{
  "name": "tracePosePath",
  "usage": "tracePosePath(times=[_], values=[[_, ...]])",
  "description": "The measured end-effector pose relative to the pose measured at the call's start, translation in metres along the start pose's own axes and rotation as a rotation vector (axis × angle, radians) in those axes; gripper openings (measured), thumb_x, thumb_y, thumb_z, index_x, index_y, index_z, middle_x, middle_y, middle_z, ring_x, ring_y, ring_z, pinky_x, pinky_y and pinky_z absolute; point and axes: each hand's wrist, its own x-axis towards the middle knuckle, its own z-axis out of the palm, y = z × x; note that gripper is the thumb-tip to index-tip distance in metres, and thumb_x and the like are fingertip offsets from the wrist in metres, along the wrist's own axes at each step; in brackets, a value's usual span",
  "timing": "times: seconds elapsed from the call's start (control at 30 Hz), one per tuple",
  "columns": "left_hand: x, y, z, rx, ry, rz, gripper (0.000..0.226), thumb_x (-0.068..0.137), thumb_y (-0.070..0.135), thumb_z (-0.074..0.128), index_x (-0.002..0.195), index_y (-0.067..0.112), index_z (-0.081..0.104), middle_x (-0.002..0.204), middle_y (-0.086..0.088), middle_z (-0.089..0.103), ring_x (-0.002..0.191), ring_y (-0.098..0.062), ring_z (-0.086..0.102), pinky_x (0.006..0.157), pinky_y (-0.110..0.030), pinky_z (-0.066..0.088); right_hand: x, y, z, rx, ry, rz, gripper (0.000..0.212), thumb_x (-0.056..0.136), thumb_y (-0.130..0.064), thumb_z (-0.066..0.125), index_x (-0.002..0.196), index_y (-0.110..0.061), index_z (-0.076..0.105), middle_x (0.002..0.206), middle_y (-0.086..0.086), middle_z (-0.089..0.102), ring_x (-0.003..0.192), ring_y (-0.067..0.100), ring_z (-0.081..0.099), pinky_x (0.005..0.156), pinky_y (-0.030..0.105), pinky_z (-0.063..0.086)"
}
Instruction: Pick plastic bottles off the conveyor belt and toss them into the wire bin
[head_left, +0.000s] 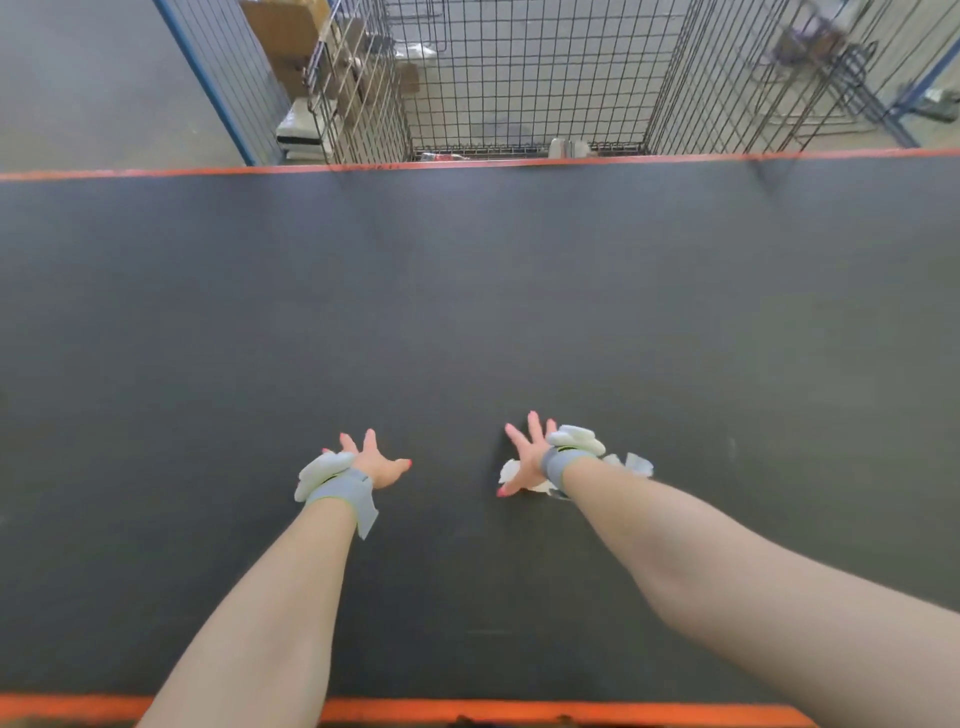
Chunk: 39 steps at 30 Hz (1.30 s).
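Head view: both arms reach over the dark conveyor belt (467, 312). The left hand (375, 464) and right hand (525, 460) are spread wide, grasping nothing. A crumpled white scrap (508, 472) lies under the right palm; contact is unclear. Beyond the belt's far orange edge stands the wire bin (519, 93), with a pale, possibly plastic bottle (563, 148) on its floor.
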Motion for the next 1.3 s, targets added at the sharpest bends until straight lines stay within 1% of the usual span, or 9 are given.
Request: tracePosePath(times=[0.1, 0.2, 0.3, 0.5, 0.6, 0.8, 1.03, 1.13, 1.3], values=[[-0.009, -0.006, 0.002, -0.066, -0.003, 0.022, 0.084, 0.092, 0.055, 0.045, 0.154, 0.026, -0.003, 0.161, -0.007, -0.009, 0.147, -0.037, 0.003, 0.120, -0.047, 0.007, -0.002, -0.001, -0.015, 0.131, 0.091, 0.104, 0.115, 0.061, -0.074, 0.066, 0.151, -0.041, 0.002, 0.160, 0.002, 0.001, 0.144, 0.036, 0.021, 0.109, 0.051, 0.032], [-0.016, -0.006, -0.004, -0.135, 0.080, 0.056, 0.082, 0.093, 0.047, 0.047, 0.154, 0.022, -0.002, 0.161, -0.007, -0.004, 0.147, -0.037, 0.003, 0.120, -0.046, 0.008, -0.016, -0.013, -0.040, 0.174, 0.215, -0.001, 0.102, 0.081, -0.056, 0.065, 0.153, -0.035, -0.003, 0.161, 0.002, -0.012, 0.149, 0.031, 0.000, 0.117, 0.047, 0.019], [-0.025, -0.001, -0.015, -0.184, 0.152, 0.096, 0.081, 0.095, 0.047, 0.044, 0.153, 0.023, -0.006, 0.161, -0.005, -0.008, 0.147, -0.036, -0.006, 0.120, -0.047, 0.004, -0.023, -0.029, -0.059, 0.177, 0.258, -0.076, 0.097, 0.085, -0.052, 0.063, 0.154, -0.035, -0.004, 0.161, 0.001, -0.016, 0.149, 0.030, -0.005, 0.118, 0.047, 0.013], [-0.025, -0.004, -0.035, -0.200, 0.231, 0.132, 0.090, 0.079, 0.080, 0.026, 0.151, 0.037, -0.010, 0.159, 0.005, -0.020, 0.146, -0.028, -0.022, 0.114, -0.062, 0.001, -0.034, -0.041, -0.084, 0.002, 0.313, -0.211, 0.094, 0.086, -0.049, 0.062, 0.153, -0.038, -0.004, 0.161, -0.002, -0.016, 0.149, 0.029, -0.008, 0.118, 0.049, 0.012], [-0.026, -0.013, -0.040, -0.210, 0.234, 0.084, 0.093, 0.077, 0.083, 0.025, 0.151, 0.037, -0.010, 0.158, 0.000, -0.022, 0.146, -0.032, -0.020, 0.114, -0.062, 0.001, -0.038, -0.032, -0.092, 0.046, 0.345, -0.134, 0.094, 0.087, -0.048, 0.060, 0.152, -0.040, -0.007, 0.161, -0.002, -0.017, 0.149, 0.031, -0.006, 0.116, 0.049, 0.018], [-0.023, -0.022, -0.037, -0.282, 0.201, 0.070, 0.082, 0.092, 0.065, 0.032, 0.153, 0.027, -0.006, 0.160, -0.003, -0.014, 0.148, -0.033, -0.008, 0.119, -0.047, -0.003, -0.033, -0.032, -0.086, 0.142, 0.361, -0.073, 0.091, 0.093, -0.047, 0.054, 0.151, -0.038, -0.016, 0.161, 0.001, -0.018, 0.149, 0.035, 0.000, 0.116, 0.046, 0.020], [-0.009, -0.041, -0.043, -0.298, 0.327, -0.005, 0.079, 0.091, 0.044, 0.053, 0.151, 0.013, 0.013, 0.158, -0.011, 0.011, 0.146, -0.030, 0.008, 0.118, -0.046, 0.015, -0.028, -0.074, -0.086, 0.096, 0.305, -0.187, 0.089, 0.093, -0.046, 0.054, 0.152, -0.035, -0.011, 0.161, 0.001, -0.015, 0.149, 0.032, 0.001, 0.119, 0.048, 0.010], [-0.001, -0.058, -0.047, -0.287, 0.377, -0.076, 0.090, 0.086, 0.045, 0.060, 0.152, 0.018, 0.007, 0.160, -0.009, -0.001, 0.147, -0.030, -0.003, 0.115, -0.057, 0.015, -0.023, -0.094, -0.088, 0.083, 0.268, -0.230, 0.089, 0.093, -0.048, 0.055, 0.152, -0.035, -0.010, 0.161, 0.001, -0.016, 0.149, 0.033, 0.001, 0.118, 0.048, 0.010], [0.007, -0.080, -0.045, -0.193, 0.270, -0.069, 0.115, 0.077, 0.049, 0.072, 0.152, 0.026, -0.013, 0.157, -0.007, -0.023, 0.145, -0.038, -0.017, 0.114, -0.062, 0.014, -0.016, -0.122, -0.083, 0.078, 0.169, -0.336, 0.100, 0.086, -0.048, 0.065, 0.152, -0.039, -0.010, 0.161, 0.000, -0.017, 0.148, 0.034, 0.009, 0.116, 0.049, 0.019]])
